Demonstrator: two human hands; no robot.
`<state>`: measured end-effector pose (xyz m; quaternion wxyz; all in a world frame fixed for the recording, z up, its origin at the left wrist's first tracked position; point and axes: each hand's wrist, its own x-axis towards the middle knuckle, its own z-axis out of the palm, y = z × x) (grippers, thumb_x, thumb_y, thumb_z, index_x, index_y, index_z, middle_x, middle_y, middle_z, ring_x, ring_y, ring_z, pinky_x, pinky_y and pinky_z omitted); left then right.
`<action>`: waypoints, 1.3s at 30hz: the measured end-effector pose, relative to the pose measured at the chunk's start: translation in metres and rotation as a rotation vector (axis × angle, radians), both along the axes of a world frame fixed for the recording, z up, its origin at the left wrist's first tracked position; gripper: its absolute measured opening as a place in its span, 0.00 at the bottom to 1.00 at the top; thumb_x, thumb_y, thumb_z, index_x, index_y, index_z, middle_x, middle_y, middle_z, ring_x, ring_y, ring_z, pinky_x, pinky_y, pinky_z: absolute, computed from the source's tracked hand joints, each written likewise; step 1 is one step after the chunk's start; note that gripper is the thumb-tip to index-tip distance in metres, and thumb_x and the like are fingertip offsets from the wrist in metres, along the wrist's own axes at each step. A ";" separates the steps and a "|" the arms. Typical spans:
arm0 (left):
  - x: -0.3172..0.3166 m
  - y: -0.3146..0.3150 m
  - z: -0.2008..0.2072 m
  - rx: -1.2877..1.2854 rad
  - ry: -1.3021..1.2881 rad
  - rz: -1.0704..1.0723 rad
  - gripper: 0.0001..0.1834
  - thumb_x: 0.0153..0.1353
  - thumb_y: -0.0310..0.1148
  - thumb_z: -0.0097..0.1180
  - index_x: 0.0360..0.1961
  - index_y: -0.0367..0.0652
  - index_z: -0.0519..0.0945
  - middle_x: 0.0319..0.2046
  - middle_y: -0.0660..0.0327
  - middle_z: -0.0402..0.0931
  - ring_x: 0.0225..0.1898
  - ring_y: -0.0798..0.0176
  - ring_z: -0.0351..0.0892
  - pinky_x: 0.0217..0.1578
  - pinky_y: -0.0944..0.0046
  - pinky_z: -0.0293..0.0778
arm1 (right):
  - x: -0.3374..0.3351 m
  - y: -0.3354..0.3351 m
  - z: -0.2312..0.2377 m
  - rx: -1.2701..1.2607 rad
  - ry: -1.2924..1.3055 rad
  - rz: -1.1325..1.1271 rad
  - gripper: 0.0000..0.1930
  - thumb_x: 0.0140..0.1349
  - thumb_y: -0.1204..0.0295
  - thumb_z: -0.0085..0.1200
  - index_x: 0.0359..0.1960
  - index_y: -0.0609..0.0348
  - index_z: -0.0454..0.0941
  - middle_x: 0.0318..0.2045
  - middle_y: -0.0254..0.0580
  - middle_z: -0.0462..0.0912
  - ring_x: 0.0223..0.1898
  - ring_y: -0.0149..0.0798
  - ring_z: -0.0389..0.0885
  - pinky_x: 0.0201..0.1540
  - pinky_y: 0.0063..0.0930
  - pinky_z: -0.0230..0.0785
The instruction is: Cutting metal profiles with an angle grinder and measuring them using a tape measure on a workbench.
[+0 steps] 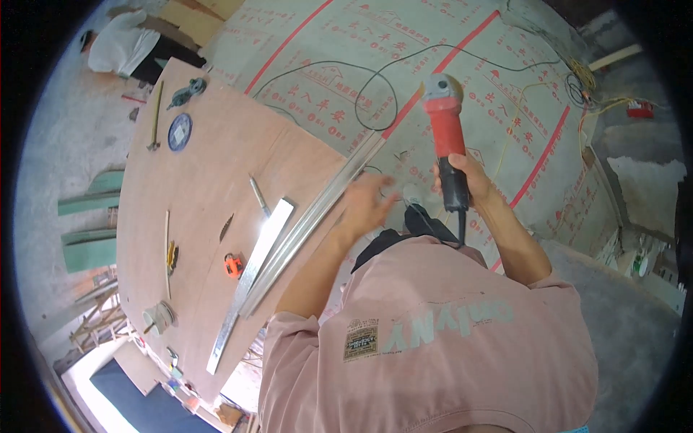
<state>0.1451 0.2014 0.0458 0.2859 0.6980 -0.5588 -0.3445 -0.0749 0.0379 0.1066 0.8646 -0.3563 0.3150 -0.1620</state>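
My right hand is wrapped round the black rear handle of a red and black angle grinder, its silver-grey head pointing up and away. The cord hangs from the handle's lower end toward my body. My left hand, smeared by motion, is beside the table's right edge with its fingers stretched out and apart, holding nothing visible. Close by it, a long metal channel lies slantwise on the wooden tabletop, its far end past the edge. A shorter shiny metal strip rests against its near part.
On the table are an orange tape measure, a hammer, a dark green power tool, a blue round disc and a tape roll. A black cable loops over the covered floor. A person bends at the far left.
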 end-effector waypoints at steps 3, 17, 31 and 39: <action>-0.047 -0.017 0.043 -0.164 0.487 -0.156 0.20 0.63 0.43 0.63 0.46 0.36 0.81 0.33 0.50 0.83 0.40 0.47 0.84 0.43 0.53 0.76 | 0.026 -0.001 -0.007 -0.018 0.021 -0.099 0.27 0.63 0.51 0.61 0.53 0.58 0.72 0.36 0.42 0.81 0.31 0.36 0.84 0.33 0.29 0.80; -0.045 -0.014 0.038 -0.073 1.115 -0.125 0.18 0.65 0.43 0.65 0.48 0.42 0.78 0.36 0.56 0.82 0.36 0.63 0.81 0.38 0.63 0.77 | 0.045 0.005 0.019 -0.102 0.059 -0.199 0.23 0.67 0.50 0.55 0.46 0.59 0.74 0.36 0.40 0.81 0.32 0.36 0.81 0.36 0.31 0.78; 0.057 0.102 -0.056 0.100 -0.543 0.537 0.24 0.60 0.39 0.61 0.58 0.50 0.75 0.53 0.57 0.75 0.59 0.54 0.72 0.53 0.45 0.65 | 0.202 -0.111 0.039 -1.724 0.486 0.342 0.29 0.59 0.61 0.67 0.60 0.61 0.72 0.45 0.50 0.84 0.47 0.48 0.83 0.53 0.39 0.71; 0.045 0.125 0.007 0.333 -0.501 0.332 0.34 0.57 0.41 0.67 0.64 0.48 0.70 0.51 0.57 0.77 0.54 0.53 0.77 0.51 0.49 0.71 | 0.410 -0.094 -0.027 -1.848 0.419 0.681 0.31 0.56 0.57 0.67 0.59 0.54 0.71 0.49 0.50 0.84 0.50 0.56 0.83 0.49 0.48 0.75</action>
